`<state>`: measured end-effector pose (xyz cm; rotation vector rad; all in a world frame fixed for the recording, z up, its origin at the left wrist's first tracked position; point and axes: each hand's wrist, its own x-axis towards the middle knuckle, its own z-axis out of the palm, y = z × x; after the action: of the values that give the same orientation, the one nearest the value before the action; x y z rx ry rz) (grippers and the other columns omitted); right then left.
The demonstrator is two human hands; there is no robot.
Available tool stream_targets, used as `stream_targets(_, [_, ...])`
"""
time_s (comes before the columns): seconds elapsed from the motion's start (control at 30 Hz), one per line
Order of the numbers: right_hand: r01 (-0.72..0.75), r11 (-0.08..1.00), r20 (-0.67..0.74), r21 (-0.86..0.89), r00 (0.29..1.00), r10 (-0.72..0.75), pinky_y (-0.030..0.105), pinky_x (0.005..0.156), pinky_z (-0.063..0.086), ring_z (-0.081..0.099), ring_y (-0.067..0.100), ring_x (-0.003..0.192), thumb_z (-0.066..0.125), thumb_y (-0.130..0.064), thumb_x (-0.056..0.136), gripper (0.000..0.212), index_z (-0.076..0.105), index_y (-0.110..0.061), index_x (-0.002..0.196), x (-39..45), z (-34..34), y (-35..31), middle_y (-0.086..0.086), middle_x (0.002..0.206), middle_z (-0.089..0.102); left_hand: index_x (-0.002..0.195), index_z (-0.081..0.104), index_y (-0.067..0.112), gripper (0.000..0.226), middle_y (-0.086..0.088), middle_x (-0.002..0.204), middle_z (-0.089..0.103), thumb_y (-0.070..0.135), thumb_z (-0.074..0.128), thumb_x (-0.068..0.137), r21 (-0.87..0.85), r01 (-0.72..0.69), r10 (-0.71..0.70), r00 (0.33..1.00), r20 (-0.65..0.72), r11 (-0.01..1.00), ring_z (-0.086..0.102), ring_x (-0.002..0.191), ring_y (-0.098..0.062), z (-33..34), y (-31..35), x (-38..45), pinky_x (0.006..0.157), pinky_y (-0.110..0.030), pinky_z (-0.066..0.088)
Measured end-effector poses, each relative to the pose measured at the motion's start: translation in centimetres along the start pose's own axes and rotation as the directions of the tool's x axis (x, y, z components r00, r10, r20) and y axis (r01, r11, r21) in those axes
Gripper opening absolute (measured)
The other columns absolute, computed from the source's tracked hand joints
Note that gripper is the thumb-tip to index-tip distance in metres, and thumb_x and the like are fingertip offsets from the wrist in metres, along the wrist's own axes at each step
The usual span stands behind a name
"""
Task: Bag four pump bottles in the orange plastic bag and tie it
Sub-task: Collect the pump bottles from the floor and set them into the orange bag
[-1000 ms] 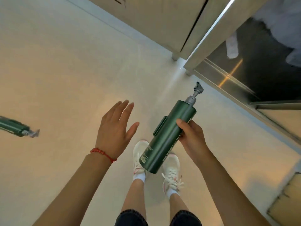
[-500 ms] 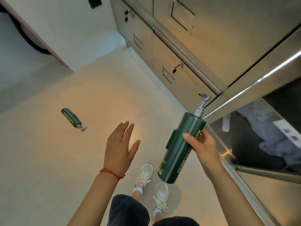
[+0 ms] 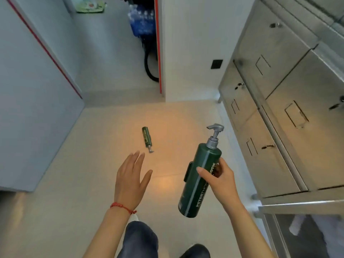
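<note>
One bottle (image 3: 147, 137) on pale floor (image 3: 74, 164), steel cabinets (image 3: 279, 108)

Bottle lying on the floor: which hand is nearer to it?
Left. The open left hand reaches toward the bottle on the floor, just short of its pump end. The right hand is off to the side, holding the other bottle.

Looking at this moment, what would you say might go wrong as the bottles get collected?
The right hand grips the held pump bottle with fingers around one side only, tilted, so it could slip. The second bottle lies on the floor ahead and might roll or be stepped on. No orange bag is in view, so the empty left hand has nothing to open.
</note>
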<state>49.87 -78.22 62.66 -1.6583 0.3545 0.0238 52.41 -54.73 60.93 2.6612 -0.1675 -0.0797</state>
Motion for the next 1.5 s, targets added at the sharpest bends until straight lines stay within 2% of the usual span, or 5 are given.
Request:
stream_targets(0.37, [0.014,0.998,0.107,-0.056,0.994,-0.007,0.022,0.073,0.047,0.061,0.007,0.091,0.072,-0.018,0.075,0.034,0.054,-0.036,0.098,7.8,21.5,-5.9,-0.009,0.098,0.065,0.122,0.052,0.001,0.074,-0.021,0.124,0.057,0.054,0.011,0.092,0.06,0.104,-0.099,0.992,-0.075,0.993,0.052,0.116,-0.038,-12.7,-18.2,5.2,0.094,-0.051,0.043])
stream_targets(0.6, [0.082,0.988,0.129,-0.134,0.99,-0.064,0.008,0.059,0.047,0.06,-0.007,0.083,0.072,-0.021,0.075,0.035,0.052,-0.039,0.098,14.6,28.1,-8.7,-0.014,0.095,0.063,0.12,0.053,0.001,0.073,-0.021,0.124,0.058,0.053,0.01,0.092,0.058,0.114,-0.111,0.992,-0.052,0.992,0.052,0.116,-0.039,-16.0,-23.7,12.2,0.093,-0.052,0.045])
stream_targets(0.93, [0.108,0.985,0.104,-0.132,0.99,-0.095,0.014,0.065,0.046,0.062,0.003,0.086,0.071,-0.021,0.076,0.034,0.053,-0.033,0.102,30.8,34.5,-12.1,-0.011,0.094,0.064,0.12,0.054,0.001,0.057,-0.022,0.125,0.056,0.042,0.033,0.086,0.079,0.076,-0.072,0.996,-0.053,0.994,0.051,0.118,-0.04,-18.2,-28.3,29.4,0.093,-0.052,0.045])
stream_targets(1.3, [0.047,0.996,-0.13,-0.076,0.99,-0.057,0.005,0.059,0.047,0.061,-0.009,0.081,0.071,-0.02,0.075,0.034,0.052,-0.038,0.096,43.4,34.7,-15.6,-0.01,0.094,0.064,0.119,0.055,0.002,0.054,-0.02,0.123,0.058,0.038,0.037,0.083,0.146,-0.227,0.219,0.973,0.068,0.963,0.053,0.116,-0.038,-19.4,-26.9,48.9,0.089,-0.053,0.046])
stream_targets(1.5, [-0.03,0.999,-0.437,0.012,0.899,0.032,0.005,0.06,0.047,0.062,-0.005,0.082,0.071,-0.017,0.076,0.037,0.052,-0.027,0.106,44.9,33.0,-14.6,-0.011,0.096,0.063,0.12,0.054,0.003,0.048,-0.02,0.124,0.058,0.027,0.064,0.081,0.094,-0.587,0.56,0.801,0.213,0.804,0.052,0.117,-0.038,-16.2,-23.4,58.2,0.092,-0.055,0.044])
